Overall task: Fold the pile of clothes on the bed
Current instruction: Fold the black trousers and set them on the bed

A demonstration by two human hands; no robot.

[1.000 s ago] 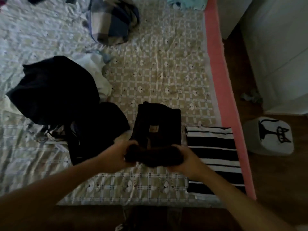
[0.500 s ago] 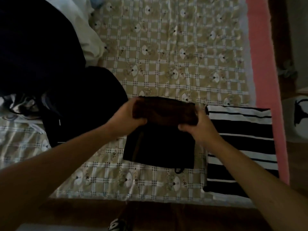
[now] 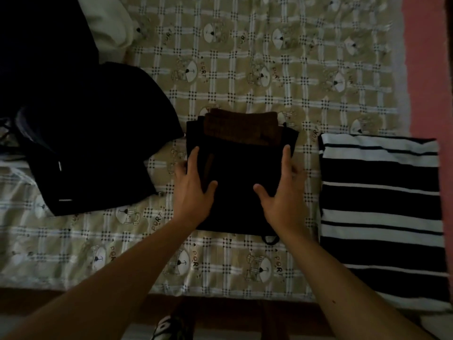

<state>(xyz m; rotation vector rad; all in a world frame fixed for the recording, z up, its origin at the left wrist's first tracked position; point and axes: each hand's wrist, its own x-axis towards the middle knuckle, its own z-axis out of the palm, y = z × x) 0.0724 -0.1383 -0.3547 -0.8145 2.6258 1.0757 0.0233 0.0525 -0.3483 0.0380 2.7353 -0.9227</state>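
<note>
— Where's the black garment [image 3: 235, 187]?
— On the bed [image 3: 269, 69], just left of the striped garment [image 3: 380, 204]
— Gripped?
— No: left hand [image 3: 193, 190] and right hand [image 3: 282, 192] lie flat on it, fingers straight

Dim, underexposed head view, dark clothes [image 3: 73, 123] losing detail into shadow, soft focus, wide-angle bending at edges

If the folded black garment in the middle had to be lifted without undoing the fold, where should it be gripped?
Probably by its two side edges, one hand from each side, fingers slid under and thumbs on top. The folded black garment lies flat as a layered rectangle, and the left hand and right hand rest open at those edges.
</note>
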